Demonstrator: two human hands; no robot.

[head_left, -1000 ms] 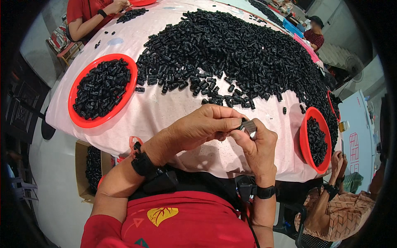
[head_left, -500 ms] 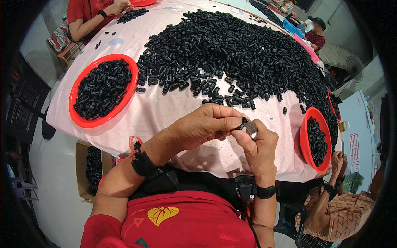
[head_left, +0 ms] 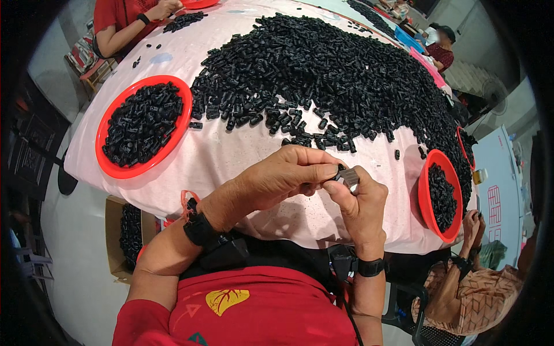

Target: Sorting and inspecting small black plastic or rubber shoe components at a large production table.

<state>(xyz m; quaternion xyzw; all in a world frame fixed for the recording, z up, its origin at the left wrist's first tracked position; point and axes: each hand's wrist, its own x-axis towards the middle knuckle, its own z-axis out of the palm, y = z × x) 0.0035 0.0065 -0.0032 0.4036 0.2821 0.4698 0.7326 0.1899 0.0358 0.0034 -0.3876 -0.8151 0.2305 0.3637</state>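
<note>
Down it looked from head height, one wide fisheye view, near above the left hand (head_left: 283,177) and right hand (head_left: 365,202), facing out across the pink surface (head_left: 228,158)!

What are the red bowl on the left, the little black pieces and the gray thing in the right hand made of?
Red bowl: likely smooth plastic, with an even colour and soft shine. Black pieces: probably hard plastic, since small highlights show. Gray thing in the right hand: maybe metal, as one face gleams, but it's too small to be sure.
</note>
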